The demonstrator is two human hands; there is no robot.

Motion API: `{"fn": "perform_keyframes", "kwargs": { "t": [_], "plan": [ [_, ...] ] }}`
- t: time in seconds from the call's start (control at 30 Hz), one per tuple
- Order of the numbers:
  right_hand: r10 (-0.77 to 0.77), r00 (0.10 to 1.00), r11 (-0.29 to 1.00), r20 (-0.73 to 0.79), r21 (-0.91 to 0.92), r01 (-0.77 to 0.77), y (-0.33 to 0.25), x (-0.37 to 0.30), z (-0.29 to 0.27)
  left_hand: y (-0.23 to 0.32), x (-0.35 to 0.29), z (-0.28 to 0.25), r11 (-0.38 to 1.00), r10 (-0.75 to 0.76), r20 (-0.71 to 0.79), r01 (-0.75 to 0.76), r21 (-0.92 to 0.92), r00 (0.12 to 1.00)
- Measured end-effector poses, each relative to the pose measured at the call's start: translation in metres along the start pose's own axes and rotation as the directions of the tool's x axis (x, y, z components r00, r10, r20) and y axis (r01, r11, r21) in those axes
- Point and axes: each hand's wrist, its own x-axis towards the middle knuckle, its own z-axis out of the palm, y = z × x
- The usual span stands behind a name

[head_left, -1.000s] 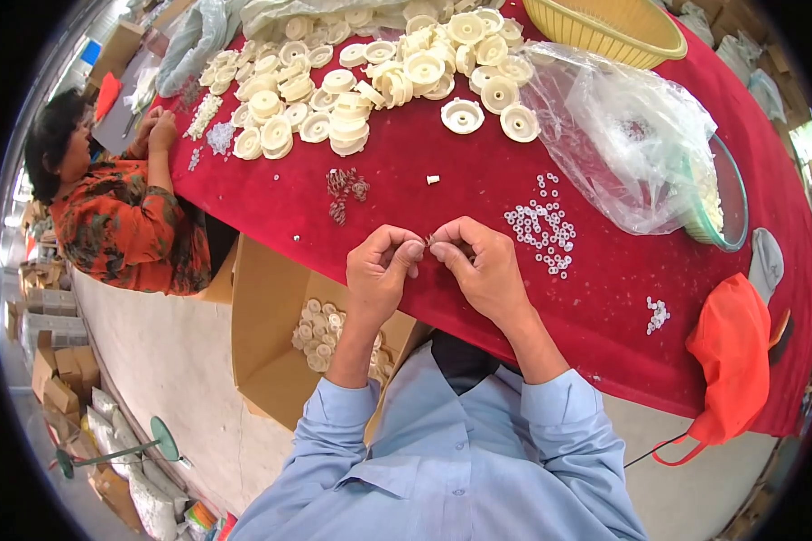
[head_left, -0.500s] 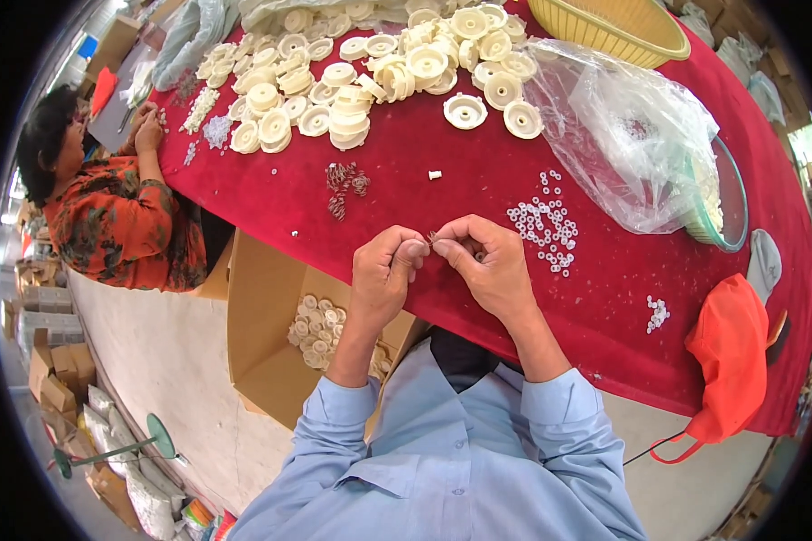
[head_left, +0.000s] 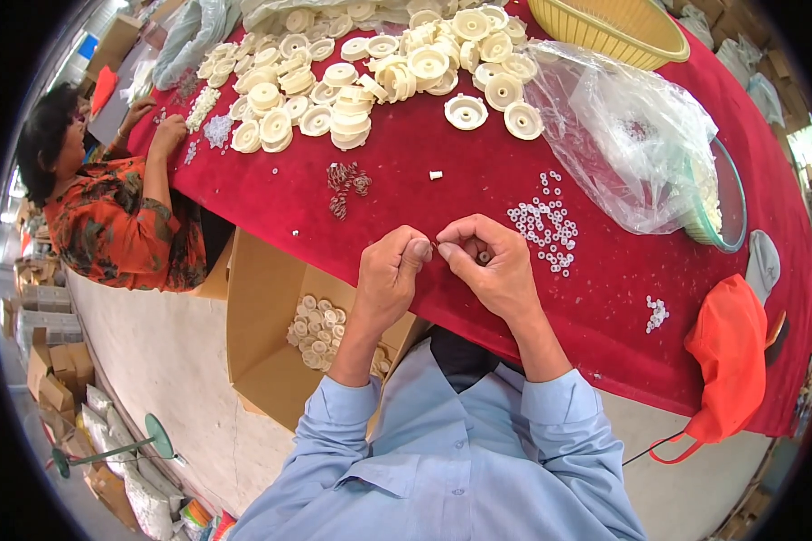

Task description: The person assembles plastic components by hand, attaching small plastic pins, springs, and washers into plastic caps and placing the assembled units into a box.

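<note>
My fingertips nearly meet above the red cloth [head_left: 244,194].
Brown coils [head_left: 341,185] lie beyond my left hand [head_left: 388,273], its thumb against the forefinger; whether it grips anything, I can't tell. A tiny brown piece [head_left: 436,244] sits pinched by my right hand [head_left: 496,270], thumb to forefinger, a small round part [head_left: 484,257] within its curled fingers; pale rings [head_left: 541,225] lie rightward.
</note>
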Motion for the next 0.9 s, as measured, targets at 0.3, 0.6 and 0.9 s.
{"fn": "perform_keyframes", "kwargs": {
  "t": [0.3, 0.6, 0.9],
  "plan": [
    [-0.017, 1.0, 0.999, 0.007, -0.051, 0.018, 0.001, 0.0, 0.0, -0.003, -0.002, 0.004, 0.989, 0.092, -0.058, -0.084, 0.124, 0.994],
    [-0.071, 0.93, 0.993, -0.36, 0.066, 0.101, 0.001, 0.005, -0.024, 0.09, 0.047, -0.044, 0.808, 0.587, -0.518, -0.494, 0.321, 0.622],
    [0.009, 0.879, 0.984, -0.477, 0.159, 0.076, -0.002, 0.004, -0.038, 0.003, 0.03, 0.002, 0.806, 0.279, -0.039, -0.211, 0.552, 0.96]
  ]
}}
